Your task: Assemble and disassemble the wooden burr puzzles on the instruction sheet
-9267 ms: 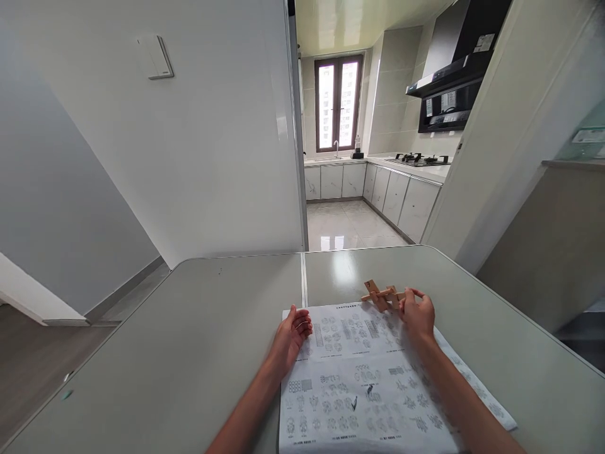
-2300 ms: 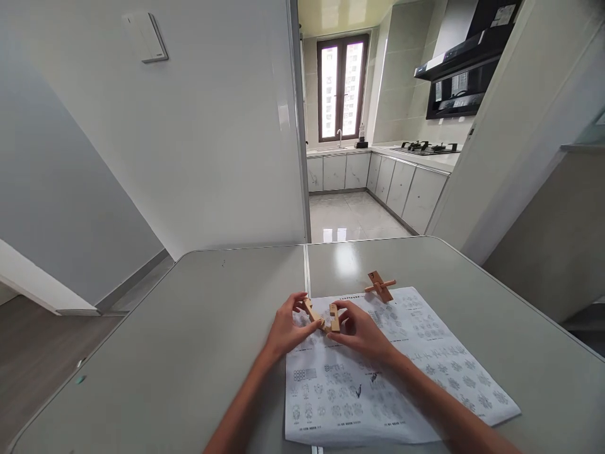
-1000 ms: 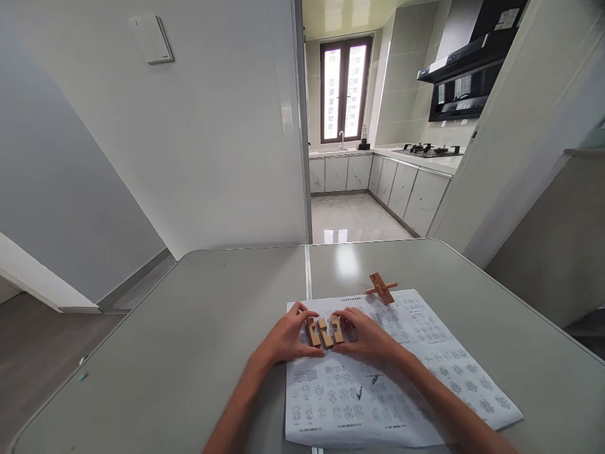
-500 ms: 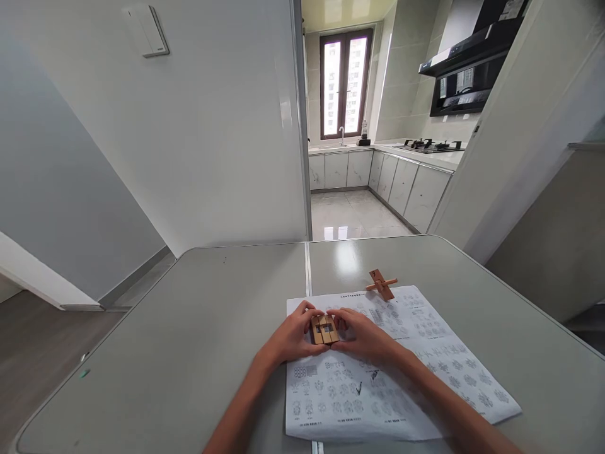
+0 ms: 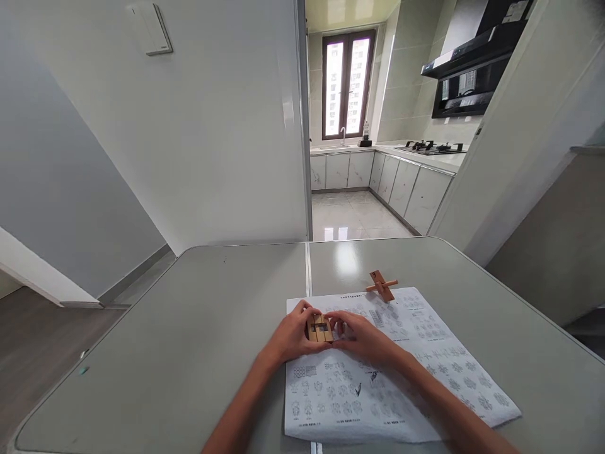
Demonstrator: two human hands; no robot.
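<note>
Several notched wooden puzzle sticks (image 5: 320,330) lie side by side as a small flat block on the printed sheet (image 5: 345,391), dark gaps showing in their middle. My left hand (image 5: 292,334) is closed around the block's left side, fingers at the far edge and thumb at the near edge. My right hand (image 5: 363,337) pinches at the right corners with index finger and thumb, its other fingers curled. Beyond the hands, by the sheet's far edge, rests a wooden cross piece (image 5: 382,285), a flat slat with a rod across it.
A grey table (image 5: 179,353) with a seam down its middle carries everything. A small green bit (image 5: 84,371) lies near its left edge. Past the far edge are a white wall (image 5: 227,126) and a doorway into a kitchen with cabinets (image 5: 416,195).
The notched sticks have shifted slightly left with my left hand. My right fingers have loosened a little, so a gap shows between them and the block's right side.
</note>
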